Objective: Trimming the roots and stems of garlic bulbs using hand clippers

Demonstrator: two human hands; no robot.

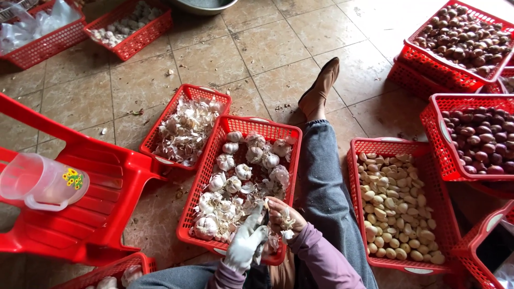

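My left hand [245,245] wears a pale work glove and presses against my bare right hand [284,217] over the near edge of a red basket [257,124] of whole garlic bulbs [235,171]. My right hand is closed on a broken garlic bulb [285,220], with pale cloves showing between the fingers. Something dark sits between the two hands. What the glove grips is hidden. Both sleeves are purple.
A red basket of garlic skins [184,128] sits to the left and a basket of peeled cloves [396,203] to the right. Baskets of shallots [466,32] are stacked at far right. A red plastic chair [101,182] holds a clear jug [40,182]. My jeaned leg [321,176] stretches between the baskets.
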